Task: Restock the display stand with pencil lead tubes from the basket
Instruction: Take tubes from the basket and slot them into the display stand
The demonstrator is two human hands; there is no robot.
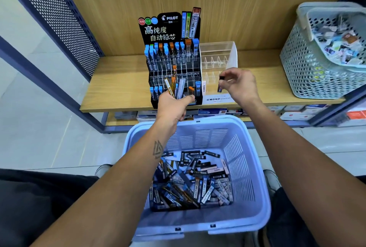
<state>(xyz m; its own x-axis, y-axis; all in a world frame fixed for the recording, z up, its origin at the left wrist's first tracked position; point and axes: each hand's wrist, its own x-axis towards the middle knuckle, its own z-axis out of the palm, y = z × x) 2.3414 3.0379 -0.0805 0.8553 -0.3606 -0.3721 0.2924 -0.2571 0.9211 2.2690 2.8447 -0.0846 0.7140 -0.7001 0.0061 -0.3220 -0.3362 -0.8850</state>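
On the wooden shelf (122,86) the display stand (174,72) is kept, so its slots face the person. Several pencil lead tubes (176,87) are gripped as a bundle in the left hand (174,106), close to the front row, probably for quick feeding. One dark tube (220,84) is pinched by the right hand (239,86), apparently to be sorted. Many more tubes are left in the basket (257,177) below.

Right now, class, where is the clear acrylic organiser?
On the wooden shelf, immediately right of the black Pilot display stand, behind the right hand.
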